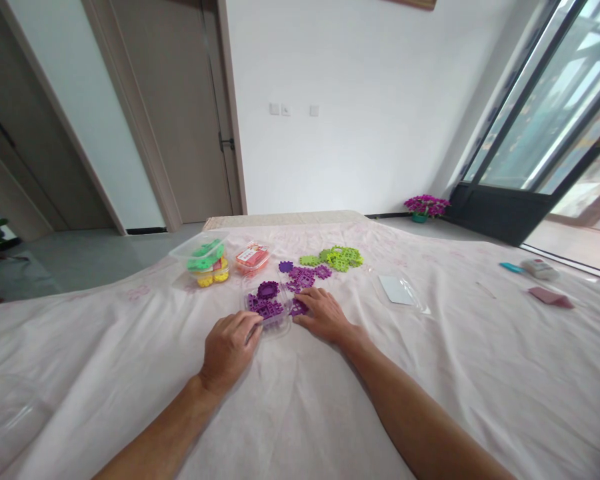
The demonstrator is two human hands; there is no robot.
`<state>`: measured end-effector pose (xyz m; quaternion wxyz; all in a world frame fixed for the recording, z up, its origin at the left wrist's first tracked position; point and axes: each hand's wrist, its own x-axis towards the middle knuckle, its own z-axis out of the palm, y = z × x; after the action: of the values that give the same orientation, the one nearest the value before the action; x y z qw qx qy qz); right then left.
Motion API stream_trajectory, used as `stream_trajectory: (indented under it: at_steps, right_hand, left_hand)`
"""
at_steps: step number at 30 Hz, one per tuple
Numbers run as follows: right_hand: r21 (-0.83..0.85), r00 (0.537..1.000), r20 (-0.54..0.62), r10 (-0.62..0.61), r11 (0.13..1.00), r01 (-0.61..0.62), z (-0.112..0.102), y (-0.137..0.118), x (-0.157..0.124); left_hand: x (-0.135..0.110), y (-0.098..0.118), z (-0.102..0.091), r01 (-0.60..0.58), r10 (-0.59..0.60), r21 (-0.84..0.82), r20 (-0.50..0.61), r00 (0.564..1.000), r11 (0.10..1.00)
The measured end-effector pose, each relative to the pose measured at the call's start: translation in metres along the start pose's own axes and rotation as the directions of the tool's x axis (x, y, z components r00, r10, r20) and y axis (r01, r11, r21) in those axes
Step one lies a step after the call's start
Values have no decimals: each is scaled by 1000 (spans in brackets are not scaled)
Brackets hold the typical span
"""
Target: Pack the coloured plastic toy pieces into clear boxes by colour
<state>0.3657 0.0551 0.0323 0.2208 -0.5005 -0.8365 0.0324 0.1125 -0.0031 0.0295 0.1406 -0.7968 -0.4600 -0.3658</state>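
Note:
A clear plastic container [279, 328] holding several purple interlocking plastic pieces [266, 307] sits on the cloth in front of me. My left hand [231, 350] grips its near left edge, fingers closed around the rim. Just right of the container, my right hand [324, 313] has its fingers and thumb curled around a purple plastic piece [299, 307], partly hidden by the fingers. More loose purple pieces [304, 277] lie beyond that hand, and yellow-green pieces [343, 258] are heaped behind them.
Back left stand a container with green [206, 255] and yellow pieces [213, 275] and a container of red pieces [253, 259]. Rightward lie a clear package with a white card [399, 290], a pink cloth [551, 297] and a white object [539, 269]. A clear tub [10, 417] sits near left.

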Motion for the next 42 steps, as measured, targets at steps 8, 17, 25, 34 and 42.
stream_trajectory:
  at_steps: [8, 17, 25, 34, 42]
  right_hand:
    - [-71, 1000, 13, 24, 997, -23, -2, -5, 1]
    - [-124, 990, -36, 133, 983, -137, -12, -7, 0]
    - [-86, 995, -48, 84, 992, -88, -9, -2, 6]
    - [-182, 988, 138, 65, 983, -39, -7, -13, 14]
    - [-284, 975, 37, 219, 938, -200, -10, -14, 12]
  left_hand:
    - [-2, 4, -1, -21, 26, -103, 49, 998, 995]
    - [-4, 12, -4, -95, 112, -192, 78, 991, 977]
    - [-2, 23, -9, -218, 231, -248, 24, 973, 944]
    - [-7, 24, -7, -240, 265, -276, 55, 963, 931]
    - [-3, 25, -11, -281, 300, -278, 28, 953, 918]
